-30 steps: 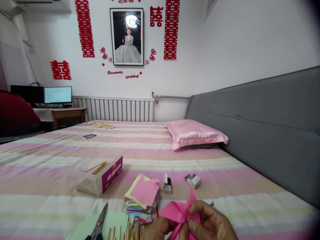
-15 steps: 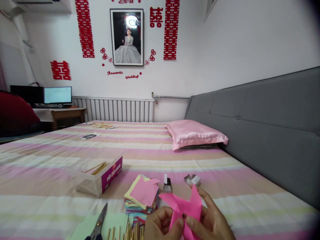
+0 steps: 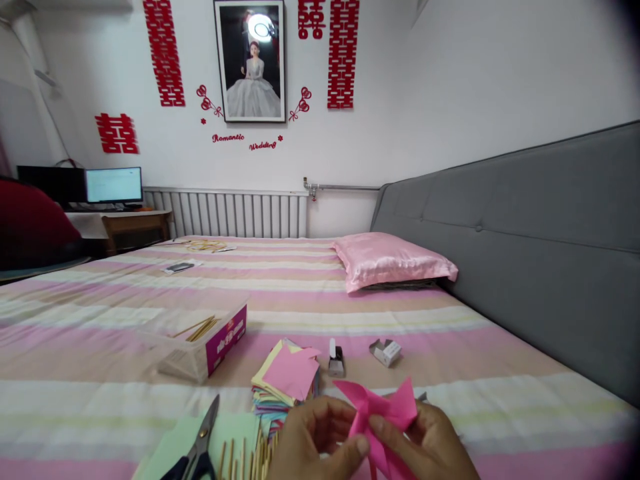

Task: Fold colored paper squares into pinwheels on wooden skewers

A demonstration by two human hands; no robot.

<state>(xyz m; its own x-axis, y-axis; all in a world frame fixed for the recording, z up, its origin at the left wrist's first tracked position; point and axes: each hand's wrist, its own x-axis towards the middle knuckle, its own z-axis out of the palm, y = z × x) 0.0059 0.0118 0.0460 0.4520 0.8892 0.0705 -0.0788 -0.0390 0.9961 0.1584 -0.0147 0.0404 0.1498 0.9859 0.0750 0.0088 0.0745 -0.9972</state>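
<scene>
A bright pink paper pinwheel [image 3: 383, 413] is held between both hands at the bottom of the head view. My left hand [image 3: 320, 440] pinches its left side, thumb near the folded centre. On the other side, my right hand [image 3: 425, 443] grips it with the thumb pressed over the middle. The thumbs cover the pinwheel's centre. A thin reddish strip shows below it. Just left of my hands lie a stack of coloured paper [image 3: 287, 377], a bunch of wooden sticks [image 3: 257, 457], and scissors [image 3: 200, 443] on light green paper [image 3: 175, 437].
A clear plastic box [image 3: 185, 357] with sticks in it stands left on the striped bedsheet [image 3: 280, 303]. Two small opened boxes lie beyond my hands, one dark inside [image 3: 336, 360] and one grey-white [image 3: 386, 351]. A pink pillow [image 3: 390, 260] rests against the grey headboard [image 3: 530, 220].
The pinwheel has been turned and tilted, and my right thumb now lies across its centre. My right index finger has come down from behind the upper blade. The camera view has shifted slightly downward.
</scene>
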